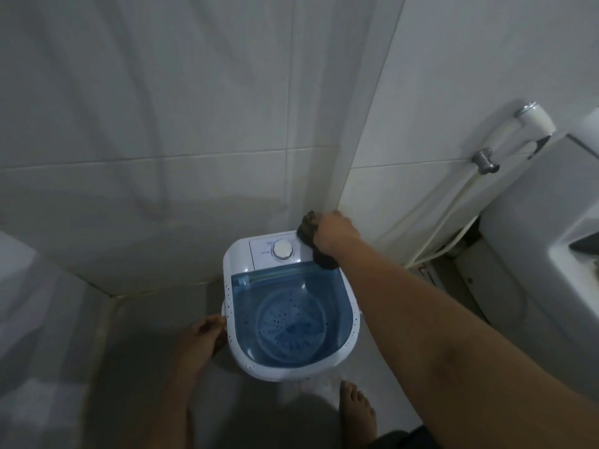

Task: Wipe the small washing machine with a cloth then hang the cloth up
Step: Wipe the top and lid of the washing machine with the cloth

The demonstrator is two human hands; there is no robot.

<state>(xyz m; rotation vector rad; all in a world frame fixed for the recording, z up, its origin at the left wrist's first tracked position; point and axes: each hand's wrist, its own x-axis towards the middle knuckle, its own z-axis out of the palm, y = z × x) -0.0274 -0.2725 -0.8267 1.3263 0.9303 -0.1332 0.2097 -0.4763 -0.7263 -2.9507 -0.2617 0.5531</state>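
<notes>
A small white washing machine (pixel 241 254) with a see-through blue lid and a round white dial stands on the floor against the tiled wall. My right hand (pixel 334 233) grips a dark crumpled cloth (pixel 308 226) and presses it on the machine's back right corner, beside the dial panel. The cloth's lower end shows under my wrist at the lid's edge. My left hand (pixel 202 335) holds the machine's left side at its handle, fingers wrapped around it.
A white toilet (pixel 531 254) stands to the right, with a spray hose (pixel 453 209) and its wall valve behind it. Tiled walls meet in the corner behind the machine. My bare foot (pixel 355 409) is on the grey floor just in front of the machine.
</notes>
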